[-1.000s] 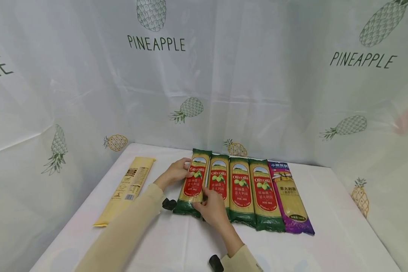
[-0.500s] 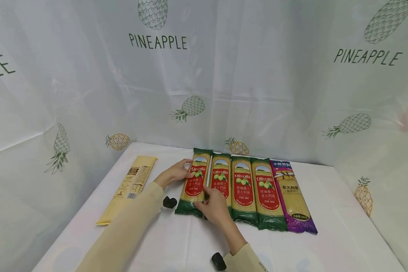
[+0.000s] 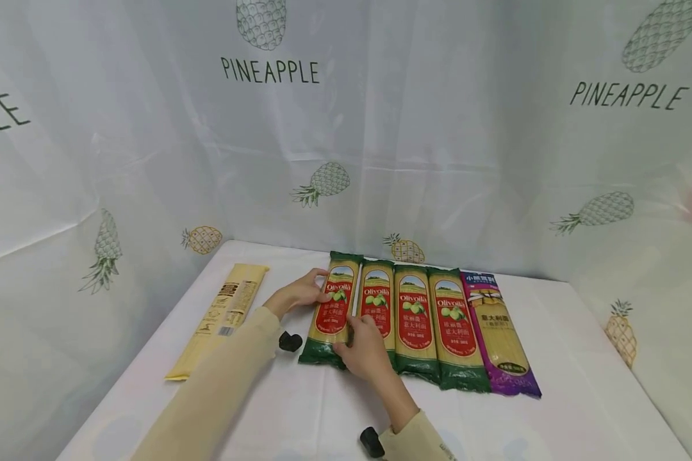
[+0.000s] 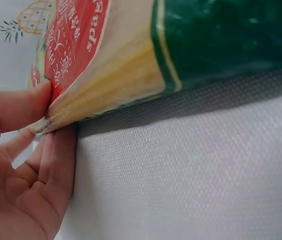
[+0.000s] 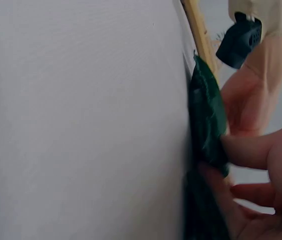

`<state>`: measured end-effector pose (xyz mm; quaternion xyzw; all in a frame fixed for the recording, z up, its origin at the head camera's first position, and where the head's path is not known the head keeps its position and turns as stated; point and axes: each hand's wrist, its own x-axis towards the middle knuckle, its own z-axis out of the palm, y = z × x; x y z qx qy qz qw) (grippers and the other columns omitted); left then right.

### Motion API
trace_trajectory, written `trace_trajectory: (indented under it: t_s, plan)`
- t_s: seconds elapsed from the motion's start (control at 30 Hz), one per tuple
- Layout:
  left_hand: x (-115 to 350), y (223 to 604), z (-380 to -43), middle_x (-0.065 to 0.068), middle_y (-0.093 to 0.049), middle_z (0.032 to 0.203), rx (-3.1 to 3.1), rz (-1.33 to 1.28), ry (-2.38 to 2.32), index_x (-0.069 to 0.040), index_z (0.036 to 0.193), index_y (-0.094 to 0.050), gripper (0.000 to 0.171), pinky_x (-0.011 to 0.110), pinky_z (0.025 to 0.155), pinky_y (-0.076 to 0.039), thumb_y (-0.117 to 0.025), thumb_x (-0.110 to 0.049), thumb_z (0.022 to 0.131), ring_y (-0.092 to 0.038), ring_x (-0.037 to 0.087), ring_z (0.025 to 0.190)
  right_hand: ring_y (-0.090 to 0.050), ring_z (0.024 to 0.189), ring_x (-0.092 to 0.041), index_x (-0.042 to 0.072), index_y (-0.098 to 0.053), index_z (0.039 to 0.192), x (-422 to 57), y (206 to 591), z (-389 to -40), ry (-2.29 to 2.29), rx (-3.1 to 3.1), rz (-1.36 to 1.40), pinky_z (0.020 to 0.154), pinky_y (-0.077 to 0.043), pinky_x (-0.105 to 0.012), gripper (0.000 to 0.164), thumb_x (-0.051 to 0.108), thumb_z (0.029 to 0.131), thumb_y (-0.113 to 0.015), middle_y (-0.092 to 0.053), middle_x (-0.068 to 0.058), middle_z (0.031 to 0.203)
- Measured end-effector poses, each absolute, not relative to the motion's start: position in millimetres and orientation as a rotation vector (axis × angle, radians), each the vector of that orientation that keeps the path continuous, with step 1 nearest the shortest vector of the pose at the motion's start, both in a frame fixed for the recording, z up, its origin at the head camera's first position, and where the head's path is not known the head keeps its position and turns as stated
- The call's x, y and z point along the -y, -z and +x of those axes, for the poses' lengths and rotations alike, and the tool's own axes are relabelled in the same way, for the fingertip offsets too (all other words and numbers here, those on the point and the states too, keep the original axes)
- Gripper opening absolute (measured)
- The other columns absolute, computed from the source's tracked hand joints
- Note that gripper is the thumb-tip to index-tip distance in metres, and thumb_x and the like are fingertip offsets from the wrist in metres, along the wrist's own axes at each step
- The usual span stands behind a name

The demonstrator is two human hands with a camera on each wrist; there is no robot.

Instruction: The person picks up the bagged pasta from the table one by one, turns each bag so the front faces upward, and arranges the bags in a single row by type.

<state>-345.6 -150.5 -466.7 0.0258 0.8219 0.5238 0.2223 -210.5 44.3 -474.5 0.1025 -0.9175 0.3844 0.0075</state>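
A green-ended packet of spaghetti (image 3: pixel 333 307) with a red label lies leftmost in a row on the table. My left hand (image 3: pixel 300 292) holds its left edge; in the left wrist view the thumb (image 4: pixel 26 105) is on top and the fingers reach under the edge. On the lower right edge my right hand (image 3: pixel 364 349) pinches the same packet. The right wrist view shows that thumb against its green end (image 5: pixel 208 120). Close on its right lies a second matching packet (image 3: pixel 377 294), partly hidden by my right hand.
Two more matching packets (image 3: pixel 413 320) (image 3: pixel 453 326) continue the row, with a purple pasta packet (image 3: pixel 498 333) at its right end. A yellow packet (image 3: pixel 222 317) lies apart on the left of the white-covered table (image 3: pixel 300 410). A pineapple-print curtain (image 3: pixel 427 128) hangs behind.
The whole scene shifts slightly right in the head view. Both hands keep their hold on the leftmost spaghetti packet, which stays in about the same place in the row.
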Motion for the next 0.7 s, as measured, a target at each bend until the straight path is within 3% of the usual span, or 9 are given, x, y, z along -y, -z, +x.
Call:
trace_trajectory:
  t_s: [0.1, 0.17, 0.43, 0.7]
  plan:
    - [150.3, 467.6, -346.3, 0.020, -0.066, 0.129, -2.271, 0.067, -1.442, -0.013, 0.164, -0.031, 0.079, 0.057, 0.122, -0.032, -0.075, -0.016, 0.098, -0.062, 0.034, 0.126, -0.063, 0.116, -0.033, -0.008, -0.059, 0.146, -42.8, 471.7, -209.9, -1.167, 2.886, 0.310, 0.100, -0.055, -0.052, 0.067, 0.018, 0.090, -0.087, -0.059, -0.021, 0.132]
    - [150.3, 467.6, -346.5, 0.020, -0.066, 0.126, -2.271, 0.062, -1.443, -0.014, 0.163, -0.031, 0.079, 0.055, 0.120, -0.034, -0.076, -0.016, 0.098, -0.064, 0.033, 0.122, -0.062, 0.120, -0.034, -0.008, -0.059, 0.146, -42.7, 471.3, -210.0, -1.182, 2.894, 0.288, 0.102, -0.054, -0.052, 0.067, 0.017, 0.091, -0.087, -0.059, -0.021, 0.134]
    - [148.8, 462.7, -342.7, 0.019, -0.062, 0.121, -2.270, 0.081, -1.429, -0.013, 0.162, -0.033, 0.078, 0.051, 0.114, -0.041, -0.077, -0.016, 0.097, -0.064, 0.031, 0.114, -0.064, 0.122, -0.037, -0.009, -0.059, 0.145, -43.6, 469.7, -206.0, -1.029, 2.922, 0.315, 0.102, -0.055, -0.052, 0.064, 0.015, 0.092, -0.085, -0.060, -0.020, 0.136]
    - [146.8, 465.5, -342.8, 0.015, -0.064, 0.123, -2.285, 0.033, -1.385, -0.020, 0.163, -0.034, 0.073, 0.050, 0.117, -0.036, -0.072, -0.018, 0.100, -0.063, 0.028, 0.117, -0.065, 0.121, -0.039, -0.007, -0.063, 0.142, -44.4, 466.8, -205.8, -0.945, 2.947, 0.330, 0.102, -0.055, -0.053, 0.061, 0.018, 0.091, -0.086, -0.062, -0.021, 0.134]
